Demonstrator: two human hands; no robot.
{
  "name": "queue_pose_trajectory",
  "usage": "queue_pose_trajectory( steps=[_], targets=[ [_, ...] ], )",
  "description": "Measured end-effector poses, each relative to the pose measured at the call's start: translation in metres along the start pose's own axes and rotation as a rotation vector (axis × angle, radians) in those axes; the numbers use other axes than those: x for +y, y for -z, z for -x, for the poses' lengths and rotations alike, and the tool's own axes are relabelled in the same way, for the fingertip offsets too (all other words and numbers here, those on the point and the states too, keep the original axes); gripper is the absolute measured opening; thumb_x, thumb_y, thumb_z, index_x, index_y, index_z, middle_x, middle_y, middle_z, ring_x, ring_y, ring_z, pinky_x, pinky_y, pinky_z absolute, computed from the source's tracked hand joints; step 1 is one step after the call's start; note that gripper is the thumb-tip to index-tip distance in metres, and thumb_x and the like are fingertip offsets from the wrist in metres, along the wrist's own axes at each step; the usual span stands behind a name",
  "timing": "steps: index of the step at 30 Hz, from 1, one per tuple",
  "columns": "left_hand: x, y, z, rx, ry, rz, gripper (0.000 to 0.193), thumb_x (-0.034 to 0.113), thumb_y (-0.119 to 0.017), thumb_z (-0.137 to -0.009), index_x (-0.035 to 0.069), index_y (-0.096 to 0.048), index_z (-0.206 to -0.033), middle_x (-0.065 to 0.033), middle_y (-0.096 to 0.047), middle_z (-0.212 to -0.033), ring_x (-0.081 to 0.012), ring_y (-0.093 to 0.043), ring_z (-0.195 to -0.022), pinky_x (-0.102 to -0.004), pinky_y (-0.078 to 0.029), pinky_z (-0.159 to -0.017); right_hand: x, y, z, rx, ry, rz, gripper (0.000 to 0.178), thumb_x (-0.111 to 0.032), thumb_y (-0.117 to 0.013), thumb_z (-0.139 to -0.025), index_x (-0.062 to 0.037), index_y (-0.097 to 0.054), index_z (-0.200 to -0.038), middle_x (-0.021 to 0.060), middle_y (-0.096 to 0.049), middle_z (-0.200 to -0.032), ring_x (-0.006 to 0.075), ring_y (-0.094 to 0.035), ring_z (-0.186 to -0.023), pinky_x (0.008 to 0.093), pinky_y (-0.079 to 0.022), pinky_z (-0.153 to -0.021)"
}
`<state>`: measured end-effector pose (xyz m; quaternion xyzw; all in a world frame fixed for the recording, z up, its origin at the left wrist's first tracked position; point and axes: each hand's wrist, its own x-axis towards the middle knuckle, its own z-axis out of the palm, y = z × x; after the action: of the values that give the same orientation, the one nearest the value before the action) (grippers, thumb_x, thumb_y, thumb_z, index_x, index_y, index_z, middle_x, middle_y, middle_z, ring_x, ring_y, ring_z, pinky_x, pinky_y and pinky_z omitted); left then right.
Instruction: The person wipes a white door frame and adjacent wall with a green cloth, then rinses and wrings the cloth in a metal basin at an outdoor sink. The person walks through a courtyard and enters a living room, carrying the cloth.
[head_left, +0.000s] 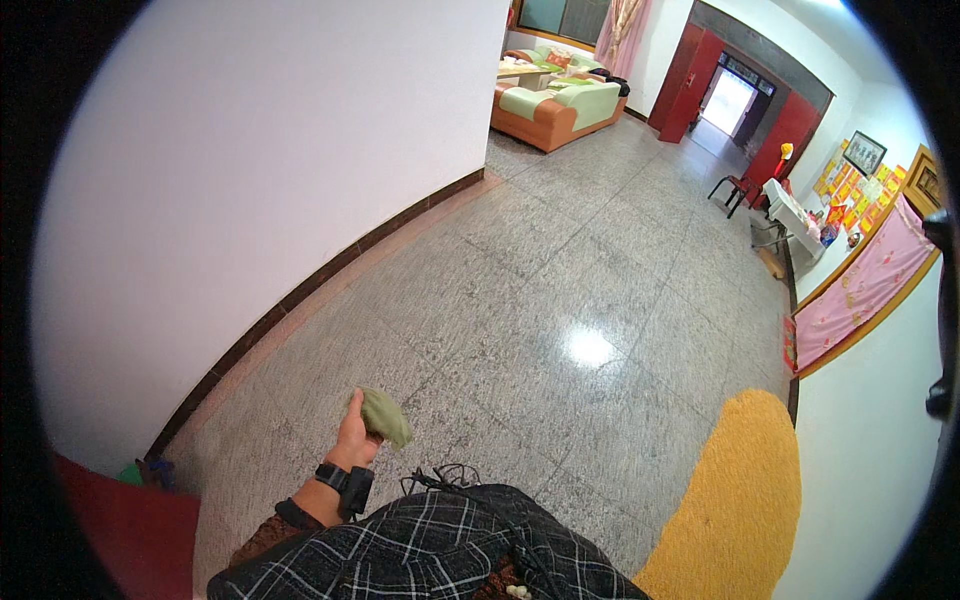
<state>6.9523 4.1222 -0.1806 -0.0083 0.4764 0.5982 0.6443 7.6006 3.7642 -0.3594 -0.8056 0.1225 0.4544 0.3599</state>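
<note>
My left hand (pixel 358 436) is closed round a folded or bunched green cloth (pixel 384 418), held above the grey floor left of my body. The cloth hangs out past my fingers on the right side. On that wrist sits a black band with a dark device (pixel 346 486). My right hand does not show. Black plaid clothing (pixel 420 550) covers the lower middle, with thin dark cords (pixel 445 478) at its upper edge.
A white wall (pixel 270 130) runs along the left. A yellow, grainy patch (pixel 735 490) covers floor beside the right wall. Farther off are a green-and-orange sofa (pixel 570 115), a dark stool (pixel 733 190), a white-covered table (pixel 795 215) and an open red door (pixel 690 85). A red surface (pixel 140 530) stands lower left.
</note>
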Motion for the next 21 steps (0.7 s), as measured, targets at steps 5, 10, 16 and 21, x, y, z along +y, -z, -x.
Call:
queue_pose_trajectory(
  steps=[5,10,16,21],
  targets=[
    [-0.027,-0.051,-0.049,-0.050,-0.003,0.030,0.051,0.049,-0.053,-0.103,0.005,-0.055,-0.130,-0.0126,-0.061,-0.128,-0.0309,-0.057,-0.120,-0.0489,-0.045,-0.107,-0.065,-0.033,-0.043,-0.043,0.000,0.019,0.027,-0.020,-0.058,-0.094,0.0012,-0.056,-0.110,0.0201,-0.061,-0.095,0.0362,-0.066,-0.074,0.0522,-0.055,-0.058],
    [-0.040,-0.132,-0.077,-0.034,-0.055,0.049,0.051,0.047,-0.050,-0.105,0.004,-0.053,-0.132,-0.0139,-0.059,-0.132,-0.0326,-0.055,-0.123,-0.0499,-0.043,-0.108,-0.156,-0.046,-0.106,-0.080,0.004,0.069,0.030,-0.021,-0.058,-0.094,0.0025,-0.056,-0.113,0.0218,-0.062,-0.099,0.0363,-0.067,-0.075,0.0517,-0.056,-0.061],
    [-0.069,-0.210,-0.105,-0.040,-0.096,0.024,0.053,0.047,-0.049,-0.105,0.004,-0.050,-0.137,-0.0149,-0.055,-0.137,-0.0333,-0.052,-0.126,-0.0509,-0.042,-0.110,-0.282,-0.059,-0.177,-0.174,0.163,0.220,0.034,-0.023,-0.059,-0.094,0.0041,-0.056,-0.116,0.0238,-0.064,-0.104,0.0364,-0.068,-0.078,0.0511,-0.057,-0.064],
    [-0.069,-0.245,-0.138,-0.051,-0.074,0.021,0.067,0.052,-0.056,-0.101,0.009,-0.039,-0.150,-0.0145,-0.045,-0.148,-0.0362,-0.046,-0.134,-0.0576,-0.042,-0.112,-0.385,-0.117,-0.180,-0.269,0.277,0.119,0.040,-0.021,-0.059,-0.095,0.0048,-0.054,-0.124,0.0232,-0.063,-0.115,0.0365,-0.068,-0.081,0.0499,-0.059,-0.068]
  ],
)
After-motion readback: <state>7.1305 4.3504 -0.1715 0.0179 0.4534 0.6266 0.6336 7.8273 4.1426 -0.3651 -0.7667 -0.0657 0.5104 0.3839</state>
